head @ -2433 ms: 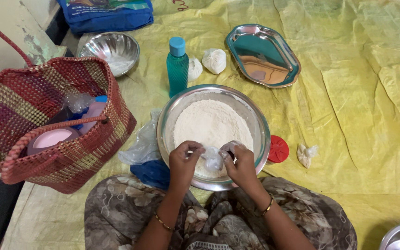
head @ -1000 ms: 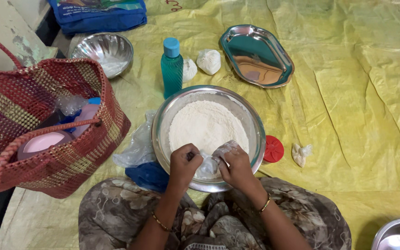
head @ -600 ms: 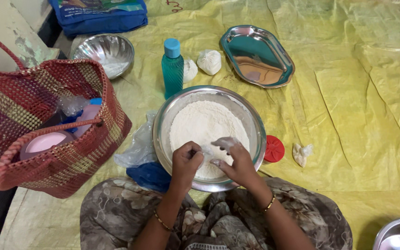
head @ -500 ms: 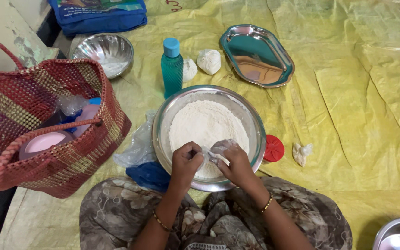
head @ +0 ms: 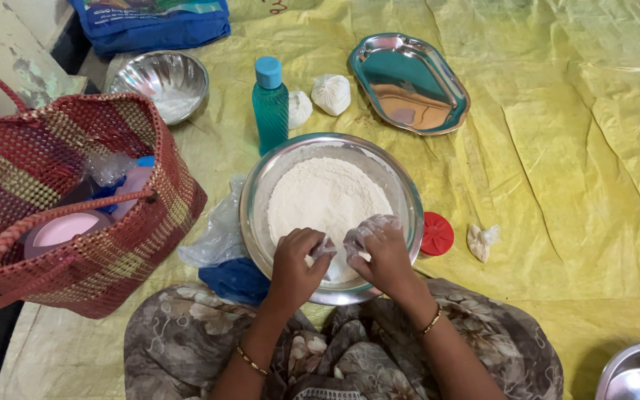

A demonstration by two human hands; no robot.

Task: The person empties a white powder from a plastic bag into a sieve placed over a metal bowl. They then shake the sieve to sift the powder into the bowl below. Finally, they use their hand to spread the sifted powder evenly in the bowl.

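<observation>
Yellow sheet [head: 557,170] underlies steel bowl [head: 261,189], hands gripping plastic packet [head: 368,226].

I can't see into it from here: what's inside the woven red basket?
In the woven basket: a pink round lid, crumpled clear plastic and something blue. The basket's wall and handle hide whatever lies lower down.

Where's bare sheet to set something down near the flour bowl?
Bare yellow sheet right of the red lid and steel tray. Crowded left: basket, plastic bag, green bottle hug the flour bowl.
</observation>
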